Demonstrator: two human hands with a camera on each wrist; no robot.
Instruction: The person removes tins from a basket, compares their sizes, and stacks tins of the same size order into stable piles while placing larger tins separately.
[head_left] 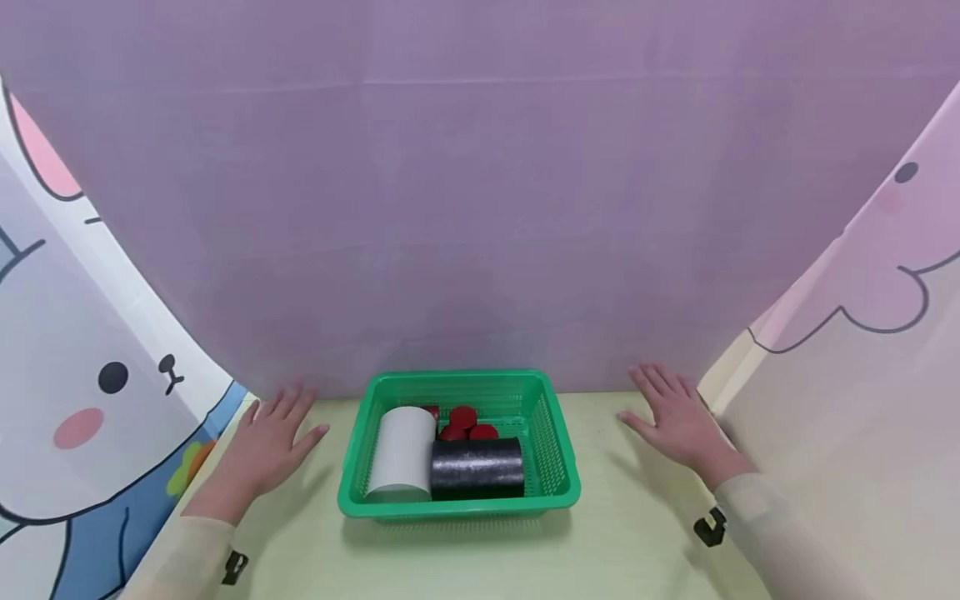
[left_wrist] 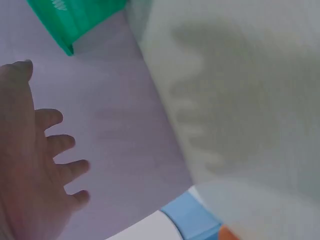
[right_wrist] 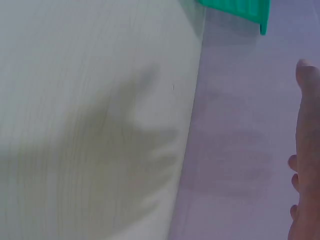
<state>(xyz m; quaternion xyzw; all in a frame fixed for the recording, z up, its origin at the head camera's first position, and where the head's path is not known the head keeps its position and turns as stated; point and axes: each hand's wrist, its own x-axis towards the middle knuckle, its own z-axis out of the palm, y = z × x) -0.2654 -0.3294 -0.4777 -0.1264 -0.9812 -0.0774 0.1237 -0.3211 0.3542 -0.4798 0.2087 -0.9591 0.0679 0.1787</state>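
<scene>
A green plastic basket (head_left: 457, 510) stands on the pale table between my two hands. Inside it a white cylinder (head_left: 402, 450) lies at the left and a black cylinder (head_left: 477, 468) lies crosswise at the front. Behind the black one are several small red round pieces (head_left: 463, 417), partly hidden. My left hand (head_left: 266, 442), left of the basket, holds nothing, its fingers spread and palm down. On the right side my right hand (head_left: 678, 425) is likewise spread and holds nothing. Both hands are apart from the basket, and their shadows fall on the table in the wrist views.
A purple cloth (head_left: 480, 208) hangs behind the table's back edge. Cartoon-printed cloths stand at the left (head_left: 97, 358) and right (head_left: 862, 400). The pale tabletop (head_left: 450, 567) stretches in front of the basket. Small black clips (head_left: 709, 527) sit at both wrists.
</scene>
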